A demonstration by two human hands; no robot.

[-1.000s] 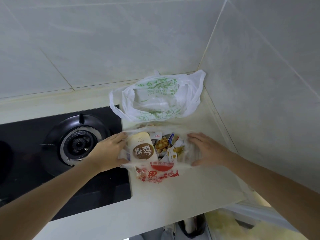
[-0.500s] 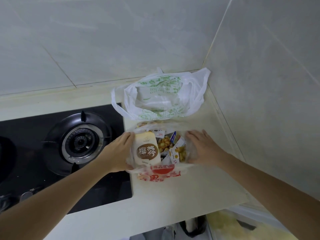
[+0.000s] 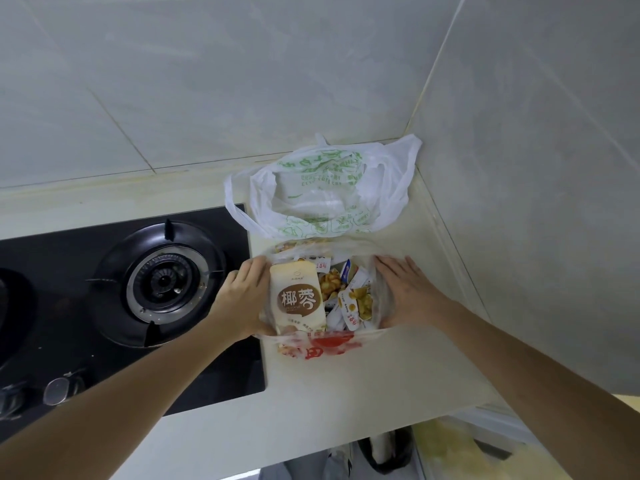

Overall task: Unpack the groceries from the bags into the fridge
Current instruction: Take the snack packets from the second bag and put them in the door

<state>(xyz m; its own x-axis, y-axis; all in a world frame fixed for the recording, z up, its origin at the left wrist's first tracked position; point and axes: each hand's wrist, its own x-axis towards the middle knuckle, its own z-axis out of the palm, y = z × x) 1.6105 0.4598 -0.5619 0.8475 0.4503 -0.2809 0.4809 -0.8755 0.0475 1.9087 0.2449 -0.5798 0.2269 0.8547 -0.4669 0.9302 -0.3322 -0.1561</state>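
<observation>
A clear plastic bag with red print (image 3: 320, 348) stands open on the cream counter (image 3: 346, 403). Inside it are a cream snack packet with a brown label (image 3: 299, 299) and several small snack packs (image 3: 349, 299). My left hand (image 3: 242, 299) presses the bag's left side, next to the cream packet. My right hand (image 3: 405, 292) lies flat against the bag's right side, fingers stretched. Both hands spread the bag's mouth. Behind it, in the corner, lies a white bag with green print (image 3: 322, 192), open and slack.
A black gas hob (image 3: 104, 306) with a round burner (image 3: 162, 282) sits just left of the bags, knobs at its near edge. Tiled walls close the counter at the back and right. The counter's front edge drops to the floor below.
The view has shifted slightly nearer. Both hands stay on the bag's sides, and my right hand has pressed closer against it.
</observation>
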